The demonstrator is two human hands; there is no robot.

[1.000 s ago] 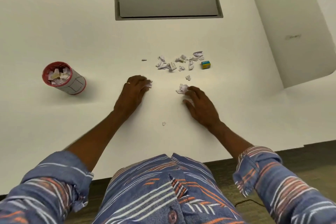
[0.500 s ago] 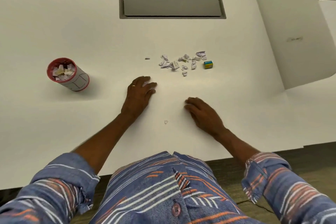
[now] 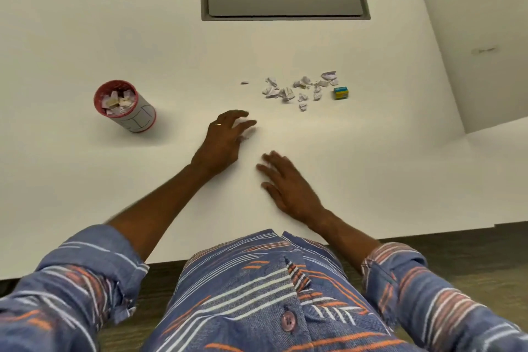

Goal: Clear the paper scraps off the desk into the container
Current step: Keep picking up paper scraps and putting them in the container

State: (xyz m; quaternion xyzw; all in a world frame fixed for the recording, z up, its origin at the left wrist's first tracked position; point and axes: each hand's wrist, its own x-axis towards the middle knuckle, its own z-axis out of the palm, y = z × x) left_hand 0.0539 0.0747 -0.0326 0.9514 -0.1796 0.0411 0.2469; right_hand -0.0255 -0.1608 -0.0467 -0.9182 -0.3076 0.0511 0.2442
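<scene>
The right hand (image 3: 288,186) has slid back along the counter (image 3: 371,166), palm down, its grip unclear. The left hand (image 3: 225,137) pinches a scrap. The main scraps (image 3: 300,90) remain, well apart from the container (image 3: 125,107).

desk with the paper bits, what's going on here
A person is clearing torn paper off a white desk with bare hands. Both the left hand and the right hand lie palm-down on the surface, and a bit of white paper shows at the left fingertips. A cluster of paper scraps lies farther out on the desk, next to a small blue and yellow box. The red-rimmed container off to the left already holds scraps.
</scene>
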